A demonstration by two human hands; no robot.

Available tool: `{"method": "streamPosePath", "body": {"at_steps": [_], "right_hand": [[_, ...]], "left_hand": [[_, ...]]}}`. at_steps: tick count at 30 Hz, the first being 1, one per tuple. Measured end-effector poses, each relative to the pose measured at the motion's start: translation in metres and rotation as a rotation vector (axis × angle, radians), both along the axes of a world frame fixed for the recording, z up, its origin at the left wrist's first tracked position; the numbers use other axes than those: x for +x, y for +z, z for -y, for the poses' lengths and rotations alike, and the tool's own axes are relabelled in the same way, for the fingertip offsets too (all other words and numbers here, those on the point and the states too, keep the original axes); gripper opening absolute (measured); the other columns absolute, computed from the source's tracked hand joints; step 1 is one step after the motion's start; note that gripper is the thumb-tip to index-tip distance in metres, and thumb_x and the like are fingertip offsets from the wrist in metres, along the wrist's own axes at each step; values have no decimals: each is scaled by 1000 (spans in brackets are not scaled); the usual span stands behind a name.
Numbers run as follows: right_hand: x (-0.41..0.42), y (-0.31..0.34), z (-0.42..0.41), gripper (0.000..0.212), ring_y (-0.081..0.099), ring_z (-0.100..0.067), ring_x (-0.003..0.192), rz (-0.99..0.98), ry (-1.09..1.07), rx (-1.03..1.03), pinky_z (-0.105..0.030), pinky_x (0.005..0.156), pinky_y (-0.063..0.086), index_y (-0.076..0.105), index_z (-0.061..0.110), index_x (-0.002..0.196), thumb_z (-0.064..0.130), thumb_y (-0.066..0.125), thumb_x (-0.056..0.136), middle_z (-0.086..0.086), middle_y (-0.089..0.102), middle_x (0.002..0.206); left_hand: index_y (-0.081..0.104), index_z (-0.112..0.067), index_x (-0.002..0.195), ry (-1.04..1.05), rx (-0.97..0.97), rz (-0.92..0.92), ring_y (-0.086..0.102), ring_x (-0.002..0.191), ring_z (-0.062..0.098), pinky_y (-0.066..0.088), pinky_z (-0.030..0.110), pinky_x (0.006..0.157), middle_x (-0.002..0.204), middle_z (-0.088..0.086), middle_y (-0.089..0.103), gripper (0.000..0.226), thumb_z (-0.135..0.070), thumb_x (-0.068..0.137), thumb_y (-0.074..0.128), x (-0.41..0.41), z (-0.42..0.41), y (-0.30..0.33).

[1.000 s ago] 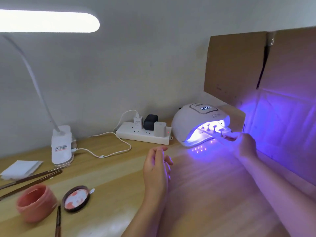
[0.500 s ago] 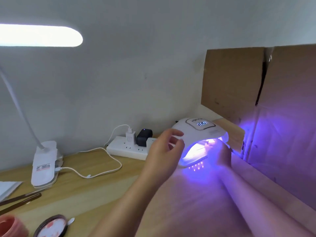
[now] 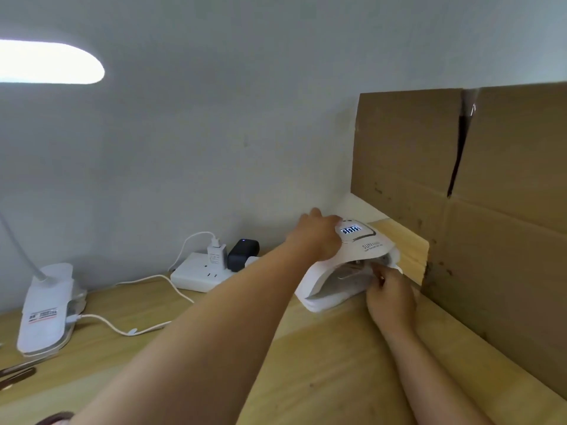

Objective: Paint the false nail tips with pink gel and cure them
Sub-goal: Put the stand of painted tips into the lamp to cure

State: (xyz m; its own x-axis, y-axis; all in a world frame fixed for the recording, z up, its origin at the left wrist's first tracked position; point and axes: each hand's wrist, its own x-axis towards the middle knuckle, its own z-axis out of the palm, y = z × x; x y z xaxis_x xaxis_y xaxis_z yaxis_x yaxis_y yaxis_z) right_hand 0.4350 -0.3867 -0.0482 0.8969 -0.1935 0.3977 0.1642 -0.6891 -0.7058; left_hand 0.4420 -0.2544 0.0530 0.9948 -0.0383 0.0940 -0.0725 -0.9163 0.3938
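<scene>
left hand [image 3: 319, 237] on curing lamp [image 3: 352, 262] | right hand [image 3: 391, 289] at opening, grip unclear

white nail lamp [image 3: 352, 265], brown cardboard [image 3: 506, 210]

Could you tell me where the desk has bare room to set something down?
Bare wood lies between the white cable and the left forearm, and between both forearms. It is crowded around the nail lamp, where both hands work, and by the power strip.
</scene>
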Motion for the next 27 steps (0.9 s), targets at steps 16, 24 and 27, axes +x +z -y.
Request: {"method": "streamPosePath", "body": {"at_steps": [16, 24, 27], "right_hand": [[27, 14, -9, 32, 57, -28, 105, -249, -98, -356, -30, 76, 40, 55, 7, 103, 37, 50, 93, -11, 62, 110], [29, 12, 8, 21, 61, -27, 97, -185, -34, -304, -30, 75, 43, 54, 9, 103, 28, 51, 94, -11, 66, 100], [23, 7, 14, 21, 61, -27, 100, -167, -74, -226, -31, 78, 44, 56, 8, 103, 25, 51, 93, -11, 65, 104]], "left_hand": [[37, -27, 138, 64, 37, 62, 30, 121, 31, 36, 37, 93, 127, 11, 34, 50, -9, 91, 34, 2, 5, -6], [27, -35, 140, 85, 110, 106, 27, 122, 26, 31, 33, 74, 129, 5, 33, 54, -12, 92, 35, -4, 4, -17], [27, -35, 140, 87, 110, 112, 27, 122, 26, 32, 33, 74, 128, 5, 34, 55, -11, 92, 34, -4, 4, -18]]}}
